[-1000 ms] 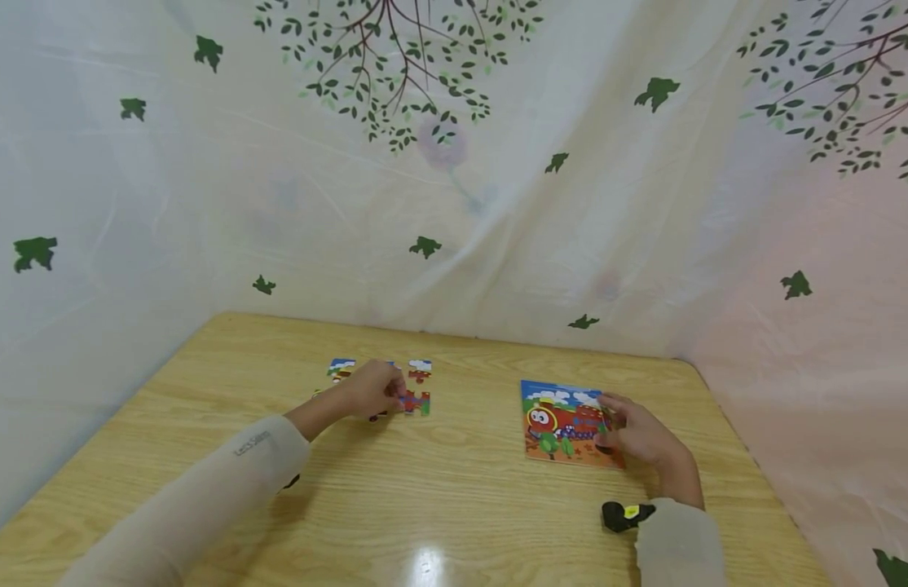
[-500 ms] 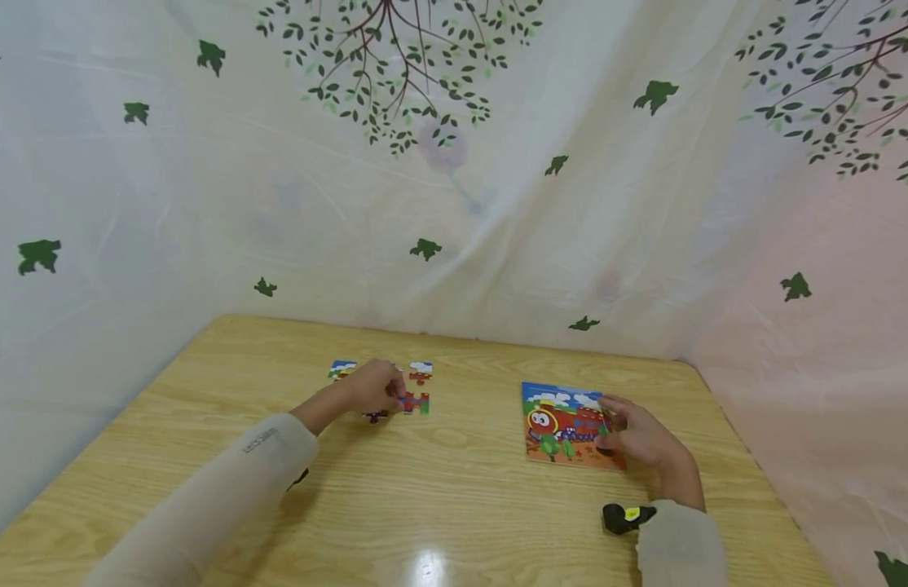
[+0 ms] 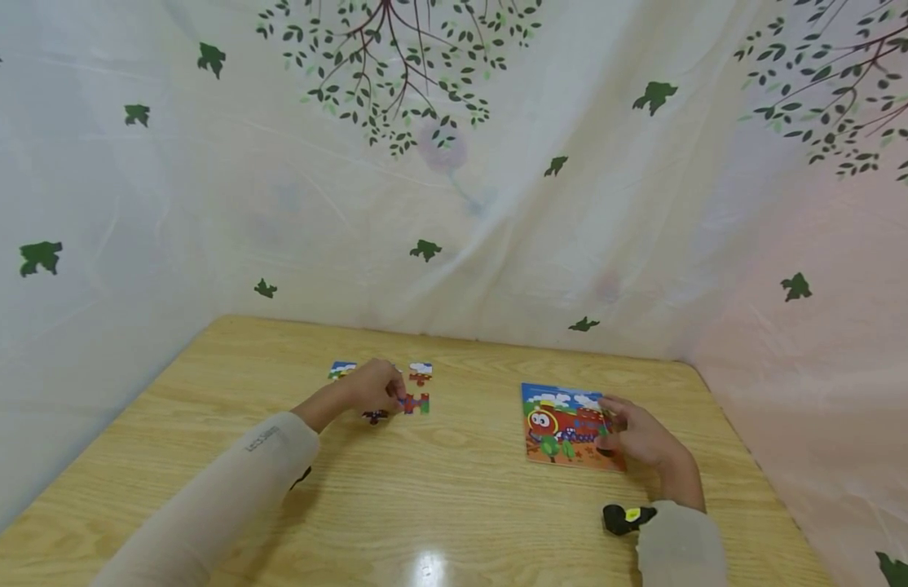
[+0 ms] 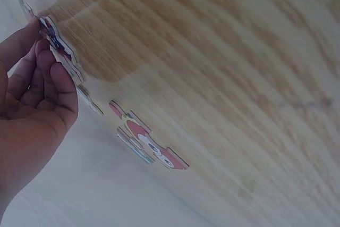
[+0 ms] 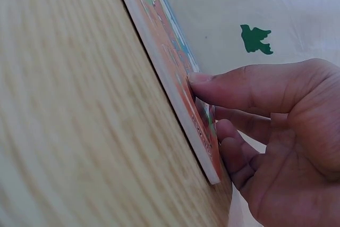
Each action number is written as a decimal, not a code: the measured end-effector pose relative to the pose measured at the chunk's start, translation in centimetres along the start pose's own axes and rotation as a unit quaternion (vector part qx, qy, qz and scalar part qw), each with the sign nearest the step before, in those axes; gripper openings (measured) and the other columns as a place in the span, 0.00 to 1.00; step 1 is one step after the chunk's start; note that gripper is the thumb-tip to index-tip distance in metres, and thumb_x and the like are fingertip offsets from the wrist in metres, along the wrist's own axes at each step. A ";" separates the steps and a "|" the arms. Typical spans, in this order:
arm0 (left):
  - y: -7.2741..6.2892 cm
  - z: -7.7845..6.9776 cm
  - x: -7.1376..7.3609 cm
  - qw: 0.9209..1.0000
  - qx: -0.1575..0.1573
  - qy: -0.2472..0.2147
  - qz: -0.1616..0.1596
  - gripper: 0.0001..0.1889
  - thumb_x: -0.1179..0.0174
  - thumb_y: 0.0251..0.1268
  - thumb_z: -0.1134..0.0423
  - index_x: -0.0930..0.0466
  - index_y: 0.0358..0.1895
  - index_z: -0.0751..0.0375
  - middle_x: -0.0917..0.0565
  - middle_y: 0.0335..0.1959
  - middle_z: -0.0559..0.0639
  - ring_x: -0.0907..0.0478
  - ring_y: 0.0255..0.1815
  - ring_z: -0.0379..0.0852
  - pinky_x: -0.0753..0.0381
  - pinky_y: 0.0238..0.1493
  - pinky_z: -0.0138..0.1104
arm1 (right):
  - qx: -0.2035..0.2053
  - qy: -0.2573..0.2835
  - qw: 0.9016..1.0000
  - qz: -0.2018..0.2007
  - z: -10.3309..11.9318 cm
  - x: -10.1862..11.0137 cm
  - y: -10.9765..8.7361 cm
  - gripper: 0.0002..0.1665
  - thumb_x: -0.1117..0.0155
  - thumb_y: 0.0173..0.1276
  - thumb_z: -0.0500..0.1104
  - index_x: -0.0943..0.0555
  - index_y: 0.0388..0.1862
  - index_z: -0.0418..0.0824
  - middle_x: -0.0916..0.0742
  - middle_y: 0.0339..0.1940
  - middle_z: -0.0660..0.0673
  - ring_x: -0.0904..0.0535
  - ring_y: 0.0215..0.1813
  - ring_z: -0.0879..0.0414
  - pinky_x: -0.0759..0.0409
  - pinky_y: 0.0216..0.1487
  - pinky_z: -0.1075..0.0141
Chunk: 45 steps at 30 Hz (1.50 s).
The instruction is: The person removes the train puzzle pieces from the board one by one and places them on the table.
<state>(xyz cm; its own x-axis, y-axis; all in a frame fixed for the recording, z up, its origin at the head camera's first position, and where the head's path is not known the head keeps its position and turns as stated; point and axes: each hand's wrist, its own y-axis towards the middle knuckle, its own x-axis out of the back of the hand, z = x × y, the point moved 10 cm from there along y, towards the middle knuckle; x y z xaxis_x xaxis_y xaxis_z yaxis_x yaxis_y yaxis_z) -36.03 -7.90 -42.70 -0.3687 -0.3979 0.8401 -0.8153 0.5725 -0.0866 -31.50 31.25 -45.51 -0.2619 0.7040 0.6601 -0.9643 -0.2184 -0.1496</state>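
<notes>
My left hand [image 3: 373,386] is over a group of loose jigsaw pieces at the back left, thumb and fingertips pinching a jigsaw piece [image 4: 58,42] low over the table. A red, purple and green piece [image 3: 423,403] shows right by those fingertips. Behind the hand lie a cloud-and-red piece [image 3: 420,373] and a blue-and-white one [image 3: 342,369]; others are hidden under it. My right hand [image 3: 645,436] grips the right edge of a square picture board [image 3: 553,444] with a red train on it, thumb on its face [image 5: 175,59], fingers at its side.
Wooden table [image 3: 454,489] runs back to a pale curtain [image 3: 498,269] with green bird and leaf prints. In the left wrist view, a piece with eyes [image 4: 154,147] lies flat beyond the hand. A black camera [image 3: 621,518] sits under my right wrist.
My left forearm has shifted slightly to the right, and a dark piece beneath the hand shows more. The right hand stays at the picture board.
</notes>
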 end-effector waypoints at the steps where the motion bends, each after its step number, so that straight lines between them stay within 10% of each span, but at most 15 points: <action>1: 0.0 0.0 0.0 1.000 -0.001 0.000 0.000 0.04 0.28 0.62 0.69 0.15 0.34 0.62 0.16 0.30 0.45 0.21 0.31 0.38 0.19 0.37 0.33 | -0.001 0.001 1.000 0.000 0.0 0.0 0.0 0.48 0.27 0.65 0.36 0.41 0.78 0.25 0.44 0.81 0.27 0.43 0.74 0.23 0.37 0.70 0.34; 45: 4.7 -5.7 -1.9 0.998 -0.044 -0.048 -0.017 0.03 0.32 0.68 0.65 0.14 0.39 0.59 0.16 0.32 0.43 0.20 0.34 0.37 0.20 0.39 0.32 | -0.011 -0.002 1.000 0.001 -0.1 0.0 0.1 0.48 0.28 0.64 0.35 0.41 0.78 0.26 0.44 0.81 0.27 0.45 0.76 0.23 0.40 0.71 0.33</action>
<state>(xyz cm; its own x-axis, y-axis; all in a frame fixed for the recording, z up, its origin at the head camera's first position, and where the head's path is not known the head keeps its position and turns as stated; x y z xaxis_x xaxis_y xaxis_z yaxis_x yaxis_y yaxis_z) -36.65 -0.37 -41.62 -0.3848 -0.4826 0.7868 -0.7880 0.6157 -0.0077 -31.54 31.29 -45.63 -0.2632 0.7014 0.6624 -0.9646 -0.2049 -0.1662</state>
